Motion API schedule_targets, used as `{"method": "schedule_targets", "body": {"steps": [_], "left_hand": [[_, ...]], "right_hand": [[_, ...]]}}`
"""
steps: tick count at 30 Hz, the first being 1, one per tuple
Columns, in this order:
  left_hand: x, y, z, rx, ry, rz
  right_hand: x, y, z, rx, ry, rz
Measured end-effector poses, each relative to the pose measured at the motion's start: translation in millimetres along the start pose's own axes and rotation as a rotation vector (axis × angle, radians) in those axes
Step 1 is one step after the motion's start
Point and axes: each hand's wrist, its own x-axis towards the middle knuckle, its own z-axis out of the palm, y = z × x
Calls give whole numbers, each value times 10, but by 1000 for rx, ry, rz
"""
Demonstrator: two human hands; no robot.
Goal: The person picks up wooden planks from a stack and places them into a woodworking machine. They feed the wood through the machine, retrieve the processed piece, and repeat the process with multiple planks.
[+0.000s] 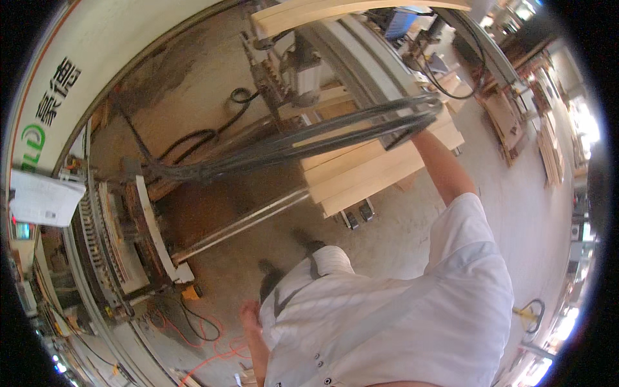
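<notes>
My left hand (pixel 250 313) hangs beside my thigh, blurred, its fingers loosely bent, with nothing seen in it. My right arm reaches forward to the end of a long dark machine arm with black hoses (pixel 314 138); the right hand (pixel 419 133) is mostly hidden behind that end, so its grip does not show. Below the machine arm lies a stack of pale wooden boards (pixel 367 176), side by side. Another pale board (pixel 338 12) spans the top of the view. A metal clamp assembly (pixel 304 72) stands between them.
A large cream machine housing (pixel 111 43) with printed lettering curves along the upper left. Papers (pixel 46 198) hang near a small screen. Orange hose (pixel 213 355) and black cable lie on the floor at lower left. Two thin rails (pixel 246 225) run low toward the boards. Wood stacks (pixel 549 150) stand at right.
</notes>
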Motion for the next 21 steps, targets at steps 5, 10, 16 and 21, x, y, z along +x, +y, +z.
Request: {"method": "schedule_targets", "body": {"steps": [5,10,16,21], "left_hand": [[-338,-597,-328,-92,130,-32],[-555,-1183,-502,67,78,157],[-803,-1507,-395,105,312,8],[-994,-1912,-544,587,456,108]], "right_hand": [[229,1,7,-148,-159,-60],[427,-163,-67,-259,-254,-130],[399,-407,-142,-354,-277,-203],[-293,-1536,-224,23,166,-548]]}}
